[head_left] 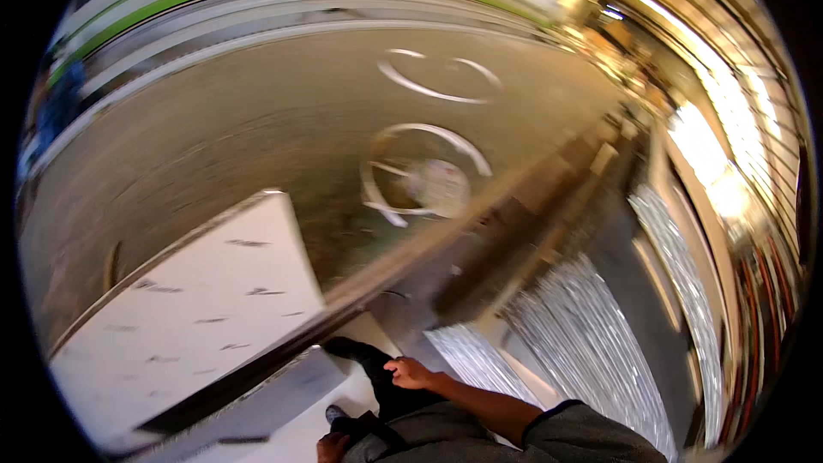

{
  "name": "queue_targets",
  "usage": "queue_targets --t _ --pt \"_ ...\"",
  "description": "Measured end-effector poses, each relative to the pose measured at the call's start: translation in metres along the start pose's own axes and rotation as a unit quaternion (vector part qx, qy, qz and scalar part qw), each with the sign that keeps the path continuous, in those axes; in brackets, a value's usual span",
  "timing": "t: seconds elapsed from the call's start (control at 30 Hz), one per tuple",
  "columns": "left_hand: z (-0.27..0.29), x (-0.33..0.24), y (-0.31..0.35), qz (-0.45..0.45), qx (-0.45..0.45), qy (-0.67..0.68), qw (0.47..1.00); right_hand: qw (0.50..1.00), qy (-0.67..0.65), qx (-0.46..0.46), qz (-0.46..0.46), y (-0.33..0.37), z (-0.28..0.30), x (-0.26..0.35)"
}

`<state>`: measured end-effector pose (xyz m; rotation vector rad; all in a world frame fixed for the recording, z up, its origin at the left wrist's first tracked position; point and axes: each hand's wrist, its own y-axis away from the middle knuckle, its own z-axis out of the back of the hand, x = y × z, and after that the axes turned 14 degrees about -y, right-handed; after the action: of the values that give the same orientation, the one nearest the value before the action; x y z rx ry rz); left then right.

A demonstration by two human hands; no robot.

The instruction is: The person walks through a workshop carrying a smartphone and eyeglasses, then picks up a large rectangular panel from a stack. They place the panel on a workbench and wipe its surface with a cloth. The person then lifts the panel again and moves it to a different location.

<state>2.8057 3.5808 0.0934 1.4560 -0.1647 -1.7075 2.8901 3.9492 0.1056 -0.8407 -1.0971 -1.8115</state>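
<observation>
Hands: right hand [411, 373] before dark trousers [396, 401], left hand [332, 447] at lower edge.
Fingers [397, 366]: right curled; we cannot tell whether either hand grips anything.
Panel [197, 317]: white; we note it left of both hands.
Bundles [591, 334]: silvery, right of right hand.

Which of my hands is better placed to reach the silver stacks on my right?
Probably your right hand: it's out in front of you, and its forearm crosses toward the silver stacks' side. Your left hand is low by your body, farther away.
</observation>
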Motion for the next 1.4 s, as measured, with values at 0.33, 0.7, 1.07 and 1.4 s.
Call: queue_targets --t 0.33,0.7,1.07,1.4 --pt "0.041 0.033 -0.075 -0.178 0.178 -0.363 0.897 0.963 0.017 -0.178 -0.201 0.334 -0.032 0.014" --pt "-0.064 -0.096 -0.062 -0.159 0.307 -0.353 0.869 0.862 -0.237 -0.404 -0.191 0.491 0.005 0.033" --pt "-0.204 -0.127 -0.123 -0.346 0.392 -0.444 0.728 0.699 -0.181 -0.668 -0.180 0.697 0.068 0.056" --pt "-0.296 -0.171 -0.144 -0.302 0.367 -0.604 0.640 0.648 -0.133 -0.729 -0.178 0.734 0.103 0.106"
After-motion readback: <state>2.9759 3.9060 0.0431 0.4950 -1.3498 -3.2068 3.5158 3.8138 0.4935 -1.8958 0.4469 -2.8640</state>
